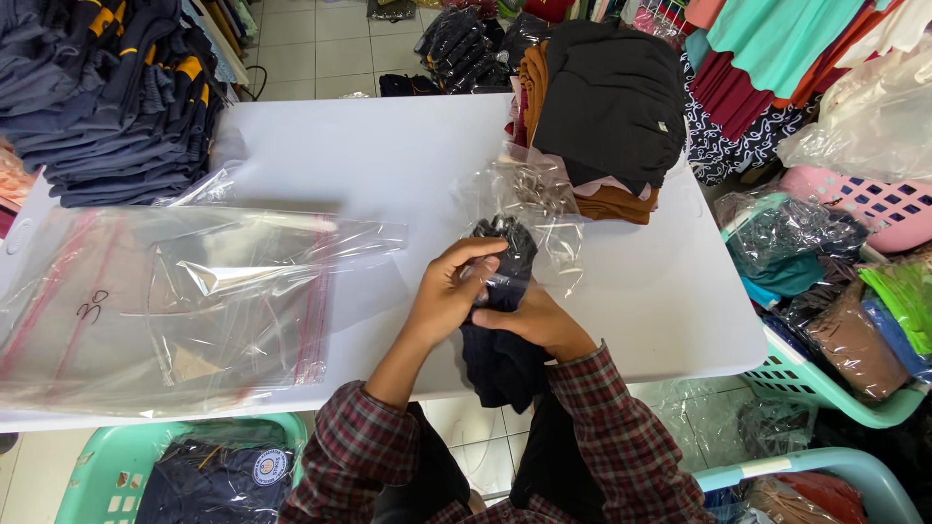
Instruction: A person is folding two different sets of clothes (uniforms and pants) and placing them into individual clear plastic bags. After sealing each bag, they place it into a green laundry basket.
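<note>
A folded dark navy garment (pixel 500 359) hangs over the near edge of the white table (pixel 388 146), its top end inside a clear plastic bag (pixel 529 209). My left hand (pixel 449 291) grips the bag's mouth and the garment from the left. My right hand (pixel 539 323) holds the garment from the right, lower down. Both sleeves are dark red plaid.
A stack of flat clear bags (pixel 165 301) lies on the table's left. Navy folded clothes (pixel 116 97) are piled at the far left, black and brown garments (pixel 607 97) at the far right. Teal baskets (pixel 825 388) with bagged clothes stand right and below.
</note>
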